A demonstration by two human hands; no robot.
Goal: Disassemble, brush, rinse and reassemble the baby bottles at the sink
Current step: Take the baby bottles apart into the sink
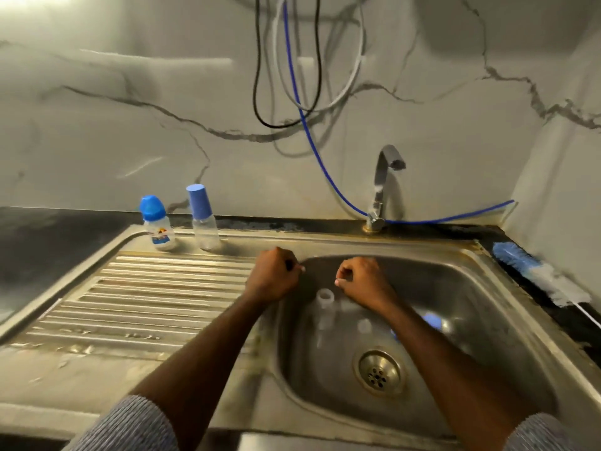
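Observation:
Two baby bottles stand at the back of the drainboard: a short printed one with a blue cap (156, 224) and a taller clear one with a blue cover (203, 218). In the steel sink basin (471, 320) lies an open clear bottle body (324, 309), with a small clear part (364, 326) and a blue piece (431, 319) beside my right forearm. My left hand (273, 276) hovers over the basin's left rim with curled fingers. My right hand (362, 281) is curled above the basin. Neither hand visibly holds anything.
The tap (383, 183) stands behind the basin, its spout off. A blue and white bottle brush (540, 275) lies on the dark counter to the right. A ridged drainboard (146, 294) fills the left. Cables and a blue hose (309, 125) hang on the marble wall.

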